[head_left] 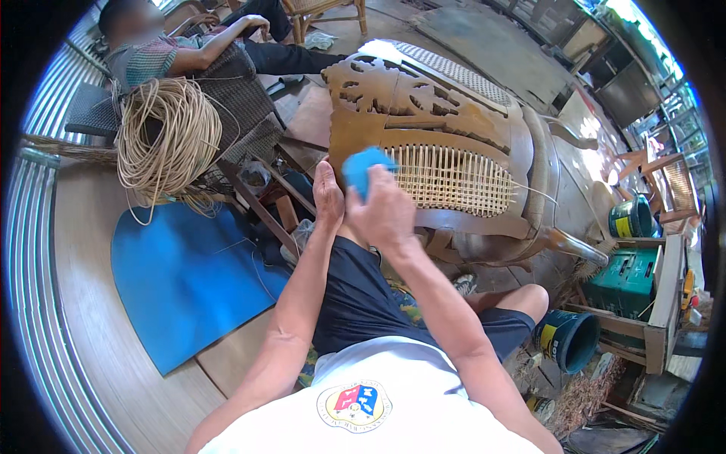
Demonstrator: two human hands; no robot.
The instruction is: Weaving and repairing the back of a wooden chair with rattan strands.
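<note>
A carved wooden chair [446, 113] lies tilted in front of me, its back panel filled with pale woven cane [454, 180]. My right hand [387, 213] grips a bright blue sponge-like pad [363, 169] held against the left edge of the cane weave. My left hand [327, 195] rests flat against the chair frame just left of the pad, fingers pointing up. Thin loose cane strands stick out of the weave on the right.
A coil of rattan strands [166, 136] hangs at the left beside a seated person [174, 49]. A blue mat [189, 272] lies on the floor. At the right stand a green toolbox [624, 281], a blue bucket [571, 339] and a green can [631, 219].
</note>
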